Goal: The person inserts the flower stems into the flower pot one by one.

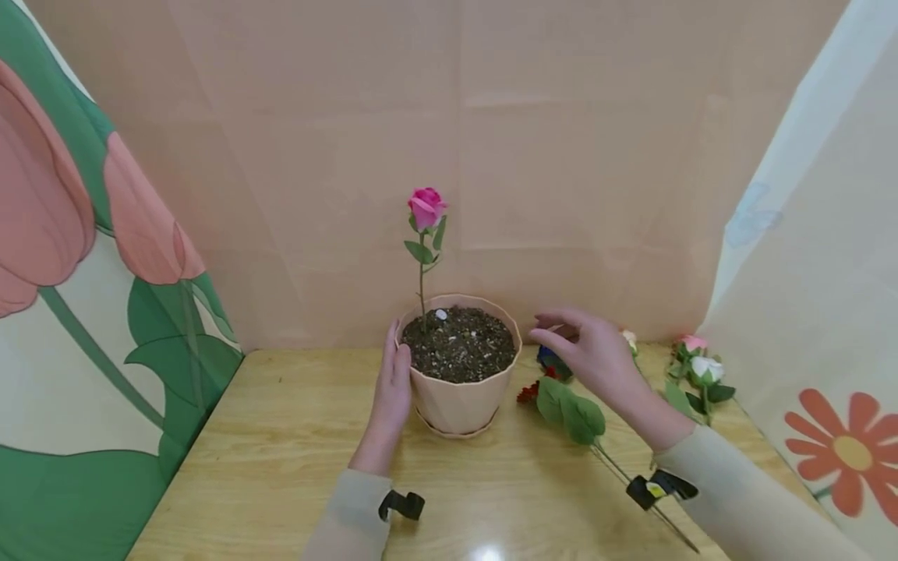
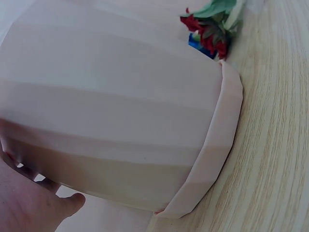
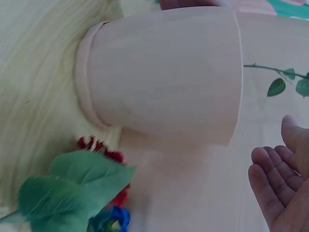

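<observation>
A peach flowerpot [image 1: 459, 401] full of dark soil [image 1: 461, 344] stands on a wooden table [image 1: 281, 436]. A pink rose [image 1: 426, 207] on a thin stem stands upright in the soil at the pot's back left. My left hand [image 1: 393, 382] lies flat against the pot's left wall [image 2: 111, 121], fingers straight. My right hand [image 1: 589, 351] hovers to the right of the pot [image 3: 164, 72], fingers relaxed [image 3: 270, 179], holding nothing. Below it lie a red flower [image 1: 528, 392] with green leaves [image 1: 571, 409] and a blue flower [image 1: 547, 357].
More cut flowers, pink and white [image 1: 698, 362], lie at the table's right back corner. A peach cloth backdrop [image 1: 491, 156] closes the rear; a tulip-print curtain [image 1: 84, 273] hangs at left and a pale flower-print one [image 1: 828, 312] at right.
</observation>
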Demonstrator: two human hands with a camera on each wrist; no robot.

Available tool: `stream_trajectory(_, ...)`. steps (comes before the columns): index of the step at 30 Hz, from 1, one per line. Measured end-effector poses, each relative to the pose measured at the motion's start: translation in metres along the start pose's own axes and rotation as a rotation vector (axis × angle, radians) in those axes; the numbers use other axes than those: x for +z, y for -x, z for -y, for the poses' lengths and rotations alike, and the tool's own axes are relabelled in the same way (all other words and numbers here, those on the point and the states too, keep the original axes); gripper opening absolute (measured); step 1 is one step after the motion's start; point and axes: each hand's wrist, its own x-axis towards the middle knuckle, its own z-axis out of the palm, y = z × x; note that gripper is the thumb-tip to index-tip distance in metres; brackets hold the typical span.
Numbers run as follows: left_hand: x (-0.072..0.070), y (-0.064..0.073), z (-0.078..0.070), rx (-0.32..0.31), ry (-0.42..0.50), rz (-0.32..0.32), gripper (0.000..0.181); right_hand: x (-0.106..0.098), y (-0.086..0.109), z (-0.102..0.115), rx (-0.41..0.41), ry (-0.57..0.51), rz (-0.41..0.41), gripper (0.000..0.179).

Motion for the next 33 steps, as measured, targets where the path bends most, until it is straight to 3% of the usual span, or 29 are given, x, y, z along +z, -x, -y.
stream_trajectory(6,-0.001,-0.001,0.0,-0.003,-0.001,0.011,0.058,-0.012,0.02,-0.018,-0.018,0.043,-0.016,0.031)
stream_trajectory(16,-0.001,0.0,-0.003,-0.006,-0.004,0.005,0.058,-0.027,0.062,-0.045,0.116,0.102,0.099,0.042)
stream_trajectory(22,-0.002,-0.001,-0.002,-0.003,-0.003,0.018,0.058,-0.028,0.083,-0.059,0.163,0.141,0.115,0.043)
stream_trajectory(33,-0.002,-0.002,-0.001,-0.018,-0.002,0.031,0.058,-0.024,0.117,-0.091,0.228,0.082,0.179,0.045)
